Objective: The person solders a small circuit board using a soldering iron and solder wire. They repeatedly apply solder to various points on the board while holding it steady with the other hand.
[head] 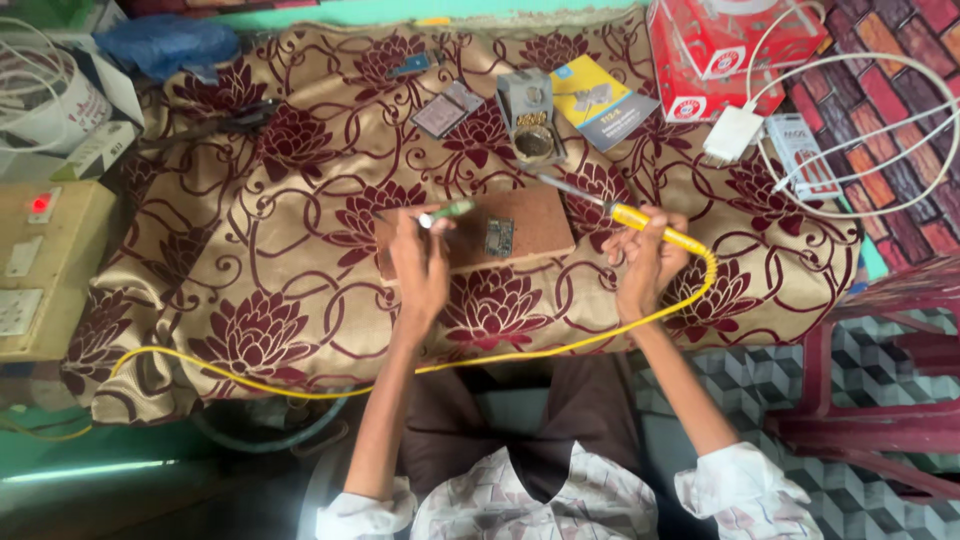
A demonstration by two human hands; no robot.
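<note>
- Nearest the head camera are the person's white patterned sleeves (745,495), with both forearms reaching up over the lap to the cloth-covered table.
- Left hand (420,265): its fingers are pressed together around a thin green-tipped tool (447,211), most likely a solder dispenser pen. The tip juts out just past the fingertips toward the small circuit board (499,237), a hold that suits fine feeding.
- Right hand (645,262): the fingers are curled in a pen-like pinch on the yellow handle of a soldering iron (640,220). The metal shaft runs up and away from the fingertips to the left, its tip hanging off the board, near the iron stand (533,118) beyond.
- Between the two sets of fingertips lies a brown wooden work block (540,225) with the circuit board flat on it, apparently to keep heat off the floral cloth (280,280).
- Yellow cord (560,347) trails from the iron below the right wrist, along the table's near edge and away past the left elbow, clear of the work.
- Beyond the fingers sit a blue-and-yellow packet (600,100), a red box (715,50) and a white charger with cable (735,133); a switchboard with a red light (40,205) stands well left of the left hand.
</note>
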